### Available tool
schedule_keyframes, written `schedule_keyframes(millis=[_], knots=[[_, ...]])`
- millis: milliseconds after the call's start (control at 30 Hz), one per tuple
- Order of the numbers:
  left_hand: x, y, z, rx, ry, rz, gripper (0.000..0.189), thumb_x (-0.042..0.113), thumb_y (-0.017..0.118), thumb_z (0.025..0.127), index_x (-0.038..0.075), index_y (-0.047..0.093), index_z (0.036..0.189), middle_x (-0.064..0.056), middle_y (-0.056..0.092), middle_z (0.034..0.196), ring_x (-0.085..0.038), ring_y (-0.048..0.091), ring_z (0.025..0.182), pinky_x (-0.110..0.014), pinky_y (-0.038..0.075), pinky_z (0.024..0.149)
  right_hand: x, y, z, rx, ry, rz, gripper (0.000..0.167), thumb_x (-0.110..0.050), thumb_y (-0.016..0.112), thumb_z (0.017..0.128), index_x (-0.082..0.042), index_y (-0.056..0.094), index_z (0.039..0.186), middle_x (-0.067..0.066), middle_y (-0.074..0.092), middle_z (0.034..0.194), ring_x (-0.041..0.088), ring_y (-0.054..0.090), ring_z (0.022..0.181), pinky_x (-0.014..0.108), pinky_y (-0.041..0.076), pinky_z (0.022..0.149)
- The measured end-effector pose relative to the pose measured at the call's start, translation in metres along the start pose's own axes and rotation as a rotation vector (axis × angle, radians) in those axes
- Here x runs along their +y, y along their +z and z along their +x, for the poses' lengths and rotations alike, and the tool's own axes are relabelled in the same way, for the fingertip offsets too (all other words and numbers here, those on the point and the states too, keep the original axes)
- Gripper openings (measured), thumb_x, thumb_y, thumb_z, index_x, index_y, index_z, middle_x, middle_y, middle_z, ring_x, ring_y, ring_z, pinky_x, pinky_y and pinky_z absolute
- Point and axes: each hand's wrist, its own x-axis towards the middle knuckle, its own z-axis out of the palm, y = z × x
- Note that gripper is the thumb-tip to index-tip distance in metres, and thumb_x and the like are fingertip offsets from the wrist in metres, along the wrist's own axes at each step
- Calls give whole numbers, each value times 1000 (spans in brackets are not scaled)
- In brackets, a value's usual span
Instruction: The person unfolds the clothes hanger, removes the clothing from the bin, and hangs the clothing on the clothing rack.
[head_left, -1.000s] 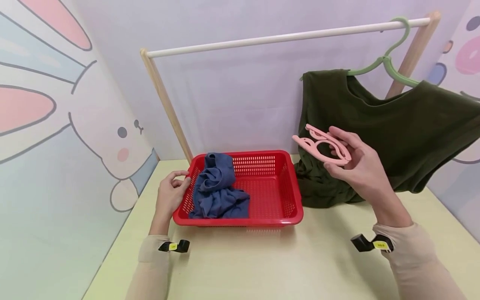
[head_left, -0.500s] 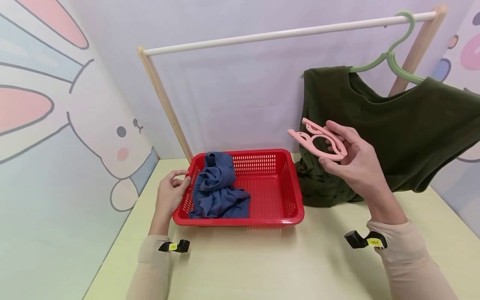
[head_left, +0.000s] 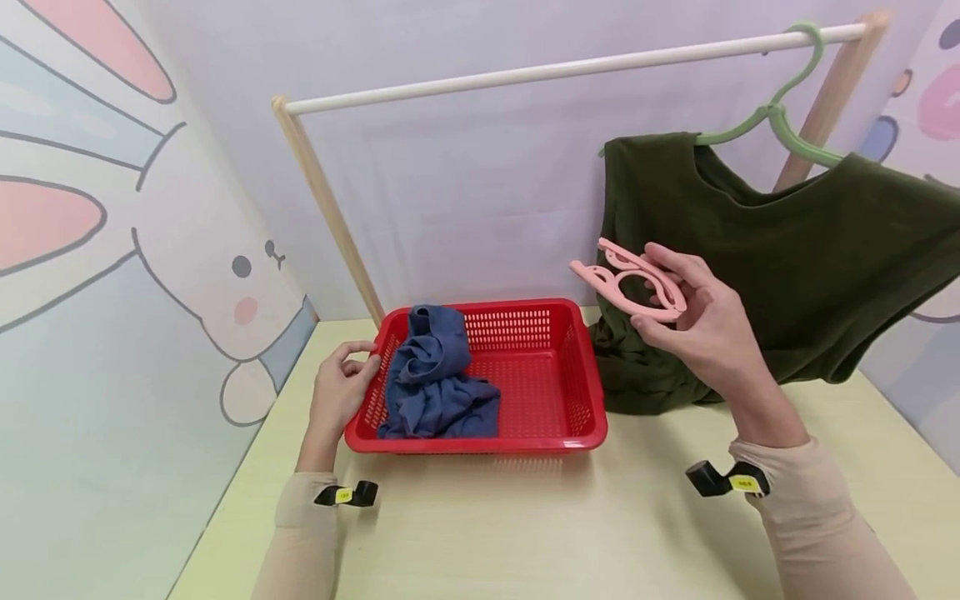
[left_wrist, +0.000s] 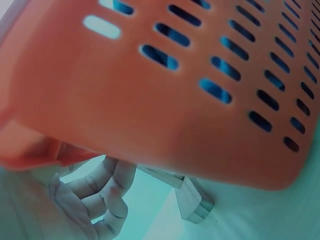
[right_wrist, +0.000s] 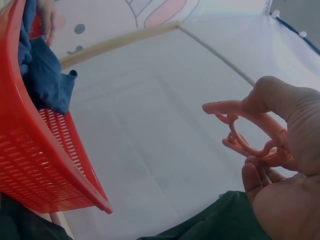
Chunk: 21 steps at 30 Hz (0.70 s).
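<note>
A pink folding hanger (head_left: 628, 283), folded up, is held in my right hand (head_left: 708, 321) between the thumb and fingers, above the table's right side. Its two arms point left, as the right wrist view also shows the hanger (right_wrist: 260, 131). My left hand (head_left: 343, 387) grips the left rim of a red plastic basket (head_left: 480, 444). In the left wrist view the basket wall (left_wrist: 100, 95) fills most of the frame, with curled fingers (left_wrist: 95, 185) beside its rim. A crumpled blue cloth garment (head_left: 438, 375) lies in the basket's left half.
Behind the basket stands a rack with a white rail (head_left: 525, 79) and wooden posts. A dark green sleeveless garment (head_left: 750, 233) hangs at its right end on a green hanger (head_left: 798, 142), its lower part reaching the pale table (head_left: 480, 525). Walls with cartoon drawings enclose the sides.
My right hand has moved a little left with the folded pink hanger. My left hand, the basket and the blue garment have stayed in place.
</note>
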Motion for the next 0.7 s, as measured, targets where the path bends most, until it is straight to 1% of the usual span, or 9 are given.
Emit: schedule_keyframes(millis=[67,167,233,300,400,467,567,633,700], knots=[[1,-2,-1,-5,-2,16,36,35,70,112,15,69,141,-17,81,105,-15,73,84,-17,58,75,-1,0,0,1,-3,-5,86,23,80,84,-6,56,162,11,52,155,28,54,134,17,58,97],[2,-5,-2,2,10,63,37,36,70,111,15,71,142,-19,81,113,-22,77,92,-19,59,79,-2,1,1,5,-8,1,86,23,80,85,-5,56,162,11,51,156,28,53,134,17,58,97],[4,-8,-4,18,23,95,38,35,71,111,15,72,143,-20,80,121,-28,78,101,-27,63,86,-2,2,1,7,-10,14,86,23,79,84,-5,56,162,12,51,156,28,53,134,18,58,98],[6,-9,-5,34,39,116,40,33,71,110,14,72,145,-21,78,130,-35,78,111,-39,65,95,-2,2,0,8,-14,19,86,23,80,84,-5,55,162,12,51,156,28,53,135,18,57,99],[11,-9,-6,48,71,139,45,31,72,110,13,69,151,-22,72,144,-41,74,126,-55,61,106,-3,2,0,13,-23,24,87,25,79,83,-4,55,162,13,51,156,29,53,135,19,57,100],[17,-8,-5,62,104,146,47,30,73,109,11,68,152,-22,69,148,-42,71,131,-58,58,109,-4,1,0,18,-29,25,87,26,79,83,-4,56,162,14,51,156,29,53,135,19,57,100],[30,-5,-4,105,175,143,44,28,74,108,10,70,148,-20,72,144,-39,72,129,-56,59,109,-5,0,-1,23,-35,32,87,26,79,83,-4,56,161,14,51,156,28,53,134,19,57,100],[41,-4,-4,138,233,120,39,27,74,108,9,74,143,-17,76,137,-35,75,122,-46,62,105,-6,0,-2,24,-41,30,87,24,80,83,-4,56,161,13,52,156,28,53,135,19,58,100],[55,-2,-6,164,292,84,33,25,74,108,10,77,137,-14,79,130,-30,77,115,-32,62,97,-6,0,-3,25,-49,28,87,24,80,82,-4,56,161,14,52,156,27,53,135,19,58,100]])
